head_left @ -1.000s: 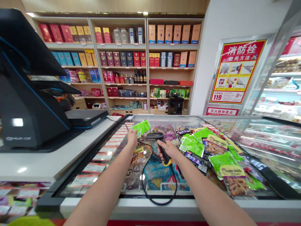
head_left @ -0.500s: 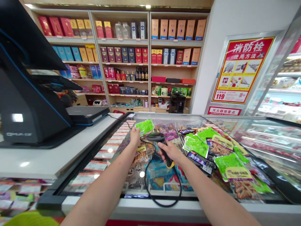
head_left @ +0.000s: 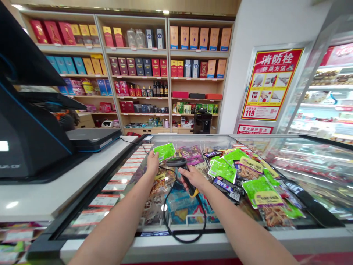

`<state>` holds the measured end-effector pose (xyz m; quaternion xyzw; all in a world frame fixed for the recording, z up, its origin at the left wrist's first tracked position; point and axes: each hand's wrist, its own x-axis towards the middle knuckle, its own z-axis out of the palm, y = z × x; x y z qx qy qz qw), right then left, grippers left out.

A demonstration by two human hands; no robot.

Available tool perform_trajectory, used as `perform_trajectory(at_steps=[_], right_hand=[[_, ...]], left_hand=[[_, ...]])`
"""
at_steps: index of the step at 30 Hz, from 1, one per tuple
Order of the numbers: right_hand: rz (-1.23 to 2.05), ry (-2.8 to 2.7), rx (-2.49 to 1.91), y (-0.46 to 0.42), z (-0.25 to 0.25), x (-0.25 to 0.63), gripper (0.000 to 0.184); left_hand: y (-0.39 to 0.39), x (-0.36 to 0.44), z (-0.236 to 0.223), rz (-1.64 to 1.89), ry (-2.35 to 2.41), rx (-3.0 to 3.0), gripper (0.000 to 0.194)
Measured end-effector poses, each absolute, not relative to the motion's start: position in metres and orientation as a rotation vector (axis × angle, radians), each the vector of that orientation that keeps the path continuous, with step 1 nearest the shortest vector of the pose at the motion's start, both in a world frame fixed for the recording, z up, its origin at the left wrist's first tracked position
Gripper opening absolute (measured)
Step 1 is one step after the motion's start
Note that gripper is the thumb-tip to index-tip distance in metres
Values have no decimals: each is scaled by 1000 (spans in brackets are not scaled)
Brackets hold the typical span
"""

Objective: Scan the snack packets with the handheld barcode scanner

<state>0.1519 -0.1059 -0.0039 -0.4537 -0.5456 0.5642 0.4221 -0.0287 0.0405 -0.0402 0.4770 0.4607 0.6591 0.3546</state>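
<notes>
My left hand (head_left: 153, 162) is closed on the near left corner of a bright green snack packet (head_left: 164, 151), held above the glass top of the freezer (head_left: 154, 222). In my right hand (head_left: 193, 177) is the handle of a black and yellow barcode scanner (head_left: 176, 161), its head pointing left toward the packet. The scanner's black cable (head_left: 164, 206) hangs in a loop over the glass. To the right of my right hand lies a pile of snack packets: green packets (head_left: 222, 169), a dark packet (head_left: 227, 189) and clear-fronted ones with yellow labels (head_left: 268, 198).
A checkout terminal (head_left: 24, 121) and a flat black device (head_left: 93, 138) stand on the white counter (head_left: 41, 198) at left. Shelves of boxed bottles (head_left: 143, 68) line the back wall. A red fire hydrant sign (head_left: 271, 84) hangs at right, beside a lit display cooler (head_left: 325, 95).
The camera view has shifted slightly. Both hands keep their hold on the green packet and the scanner, with hardly any movement between them.
</notes>
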Motion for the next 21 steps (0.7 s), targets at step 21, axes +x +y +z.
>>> perform_trajectory(at_steps=[21], right_hand=[[1101, -968, -1189, -160, 36, 299, 31]], left_hand=[[-15, 217, -24, 993, 832, 1496, 13]])
